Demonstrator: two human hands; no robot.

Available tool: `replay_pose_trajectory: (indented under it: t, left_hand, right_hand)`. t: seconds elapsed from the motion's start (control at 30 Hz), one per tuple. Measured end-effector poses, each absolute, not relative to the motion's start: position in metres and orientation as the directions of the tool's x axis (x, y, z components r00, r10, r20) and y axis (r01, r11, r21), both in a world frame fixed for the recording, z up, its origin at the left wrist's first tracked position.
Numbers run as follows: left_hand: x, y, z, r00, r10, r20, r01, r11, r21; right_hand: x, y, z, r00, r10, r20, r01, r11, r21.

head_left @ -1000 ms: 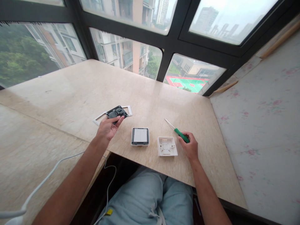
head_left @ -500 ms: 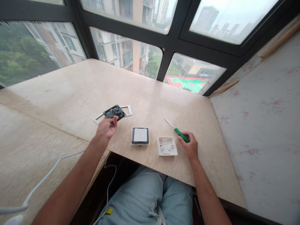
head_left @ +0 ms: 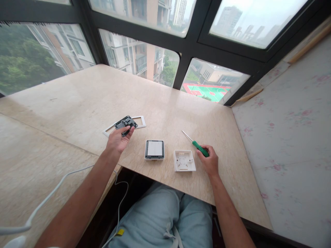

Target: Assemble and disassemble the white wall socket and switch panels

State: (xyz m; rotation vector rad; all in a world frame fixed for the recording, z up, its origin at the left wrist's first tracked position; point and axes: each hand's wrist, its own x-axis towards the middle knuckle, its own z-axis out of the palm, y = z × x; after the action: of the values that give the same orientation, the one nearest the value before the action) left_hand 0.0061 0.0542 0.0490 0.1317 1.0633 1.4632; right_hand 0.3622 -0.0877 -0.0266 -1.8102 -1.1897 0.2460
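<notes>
Vs half a second ago: my left hand's [head_left: 118,139] thumb has shifted right, fingers still clamped on the dark switch plate's [head_left: 125,121] near edge; plate extends beyond fingertips. Right hand [head_left: 210,160] unchanged, fingers closed on green-handled screwdriver [head_left: 198,147].

I watch through one camera, worn on the person's head — it looks forward and down, over the lap [head_left: 165,210], with the left hand [head_left: 119,138] and right hand [head_left: 209,162] near. The countertop [head_left: 162,113] spans mid-view; windows [head_left: 138,55] line the top — patterned wall [head_left: 292,144] fills the right side.
</notes>
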Motion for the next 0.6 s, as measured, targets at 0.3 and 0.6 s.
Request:
replay_pose_trajectory:
  t: [0.3,0.6]
  left_hand:
    - [0.0078,0.0539,0.0504,-0.261,0.826,-0.5,-0.718,0.18,0.672]
    - [0.0081,0.0536,0.0505,-0.288,0.8,-0.526,-0.72,0.181,0.67]
  right_hand:
    - [0.3634,-0.0874,-0.0281,0.514,0.806,0.294,0.611,-0.104,-0.785]
    - [0.3647,-0.0871,-0.0293,0.51,0.807,0.298,0.615,-0.101,-0.782]
